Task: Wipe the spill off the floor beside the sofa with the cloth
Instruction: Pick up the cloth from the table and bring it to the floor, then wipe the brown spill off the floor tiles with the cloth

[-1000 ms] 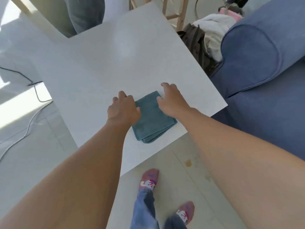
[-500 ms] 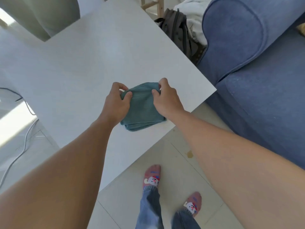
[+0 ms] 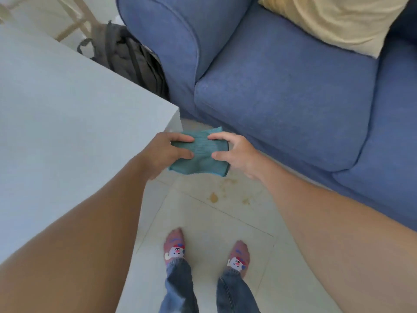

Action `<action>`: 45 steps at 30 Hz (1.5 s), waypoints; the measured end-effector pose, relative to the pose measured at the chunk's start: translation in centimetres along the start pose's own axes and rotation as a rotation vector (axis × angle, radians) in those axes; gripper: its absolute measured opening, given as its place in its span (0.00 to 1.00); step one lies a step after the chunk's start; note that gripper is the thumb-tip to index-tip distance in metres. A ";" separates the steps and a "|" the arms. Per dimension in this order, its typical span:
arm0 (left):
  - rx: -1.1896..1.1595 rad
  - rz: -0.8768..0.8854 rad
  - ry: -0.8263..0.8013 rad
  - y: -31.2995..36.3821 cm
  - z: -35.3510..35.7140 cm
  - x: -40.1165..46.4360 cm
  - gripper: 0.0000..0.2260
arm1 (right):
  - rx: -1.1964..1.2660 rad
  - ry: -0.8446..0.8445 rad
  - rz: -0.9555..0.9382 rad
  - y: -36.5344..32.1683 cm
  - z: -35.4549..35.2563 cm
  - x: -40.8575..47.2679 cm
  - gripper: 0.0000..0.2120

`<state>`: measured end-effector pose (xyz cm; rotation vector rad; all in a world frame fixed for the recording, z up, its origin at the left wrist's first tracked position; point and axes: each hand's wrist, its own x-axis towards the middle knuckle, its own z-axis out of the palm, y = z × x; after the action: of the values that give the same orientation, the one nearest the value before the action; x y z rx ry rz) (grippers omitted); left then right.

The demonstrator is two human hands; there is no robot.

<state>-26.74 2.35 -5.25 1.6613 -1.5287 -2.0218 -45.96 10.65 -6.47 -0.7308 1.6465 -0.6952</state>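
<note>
There is one cloth [image 3: 199,152], teal and folded, and two hands hold it: one left hand [image 3: 162,152] and one right hand [image 3: 237,152]. There is one table [image 3: 67,123], white, and one sofa [image 3: 282,91], blue. On the sofa lies one cushion [image 3: 334,21], pale yellow. One backpack [image 3: 126,55], dark grey, stands between the table and the sofa. On the floor [image 3: 225,233] the spill [image 3: 213,197] shows as one clear brown spot with several fainter marks near it; their exact number I cannot tell. Two feet in patterned socks [image 3: 174,247] are seen, so two socks, and two jean legs [image 3: 178,288].
</note>
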 end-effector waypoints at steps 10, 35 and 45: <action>0.508 0.099 -0.160 -5.2 20.0 3.6 0.34 | 0.026 0.119 0.205 16.5 -10.5 -6.2 0.29; 0.995 0.394 -0.532 -35.7 46.0 26.1 0.28 | -0.338 0.556 0.299 60.0 -12.7 2.9 0.31; 1.177 0.956 -0.148 -43.5 39.9 20.9 0.29 | -0.713 0.540 0.057 60.7 -9.5 3.3 0.29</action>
<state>-45.60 34.80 -55.38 0.5111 -3.0116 -0.7085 -61.81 46.98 -53.50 -1.0446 2.4507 -0.2497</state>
